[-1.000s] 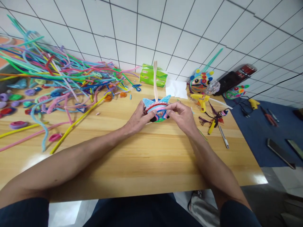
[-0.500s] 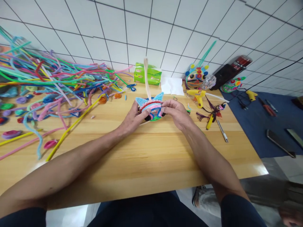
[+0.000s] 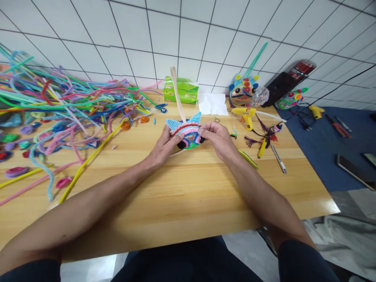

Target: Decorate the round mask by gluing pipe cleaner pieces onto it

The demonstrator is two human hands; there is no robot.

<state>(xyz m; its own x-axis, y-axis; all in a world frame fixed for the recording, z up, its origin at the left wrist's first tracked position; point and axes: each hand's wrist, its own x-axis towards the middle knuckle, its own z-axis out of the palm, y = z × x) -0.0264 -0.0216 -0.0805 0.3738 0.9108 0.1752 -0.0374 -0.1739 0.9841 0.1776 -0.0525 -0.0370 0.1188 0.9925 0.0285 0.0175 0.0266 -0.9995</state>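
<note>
A colourful animal-face craft [image 3: 189, 135] with light blue pointed ears, a red and pink band and black eyes is held above the wooden table. My left hand [image 3: 164, 147] grips its left side, thumb on the front near the black eye. On the other side my right hand [image 3: 217, 139] pinches the craft's edge by the second eye with thumb and fingers. A pale, long strip [image 3: 178, 94] stands up behind the craft between its ears. The fingers' far sides are hidden.
Pipe cleaners [image 3: 73, 98] lie heaped at the left. Behind are a green tissue pack [image 3: 180, 91] and white paper [image 3: 213, 103]. At right are a yellow glue gun [image 3: 246, 116], a decorated craft [image 3: 243, 92], a pen [image 3: 278, 159] and a phone [image 3: 354, 171].
The view has shifted slightly. Both hands keep their hold on the craft, with the thumbs little changed. A yellow-and-dark object now shows beside my right forearm. The person's leg at lower right has moved.
</note>
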